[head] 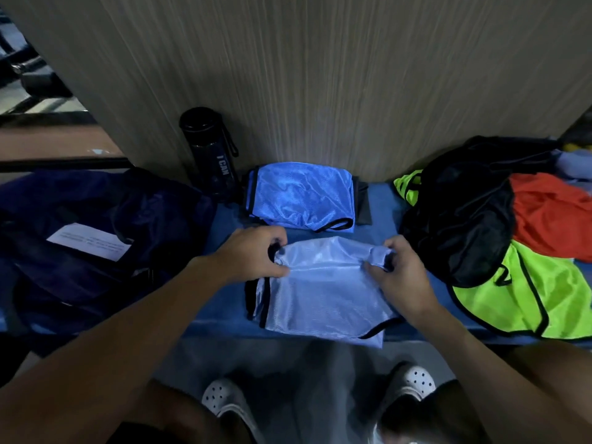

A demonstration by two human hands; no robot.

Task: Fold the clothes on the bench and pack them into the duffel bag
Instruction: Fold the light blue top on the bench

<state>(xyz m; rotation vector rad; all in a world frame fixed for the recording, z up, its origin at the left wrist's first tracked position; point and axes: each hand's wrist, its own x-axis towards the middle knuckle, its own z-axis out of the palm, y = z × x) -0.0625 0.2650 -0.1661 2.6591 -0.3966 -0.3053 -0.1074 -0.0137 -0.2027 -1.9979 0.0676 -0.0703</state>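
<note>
Left forearm (128, 315): bare, enters from the lower left corner and extends up and to the right. Right forearm (480, 363): bare, enters from the lower right corner and extends up and to the left. Both wrists are roughly straight.

Left hand (253, 254): back facing up, fingers curled, thumb and fingers pinching the upper left corner of the pale blue mesh vest with black trim (323, 293).

Right hand (400, 274): back facing up, thumb laid on the fabric and pointing left, fingers curled round the upper right corner.

The hands are level with each other and well apart.
</note>
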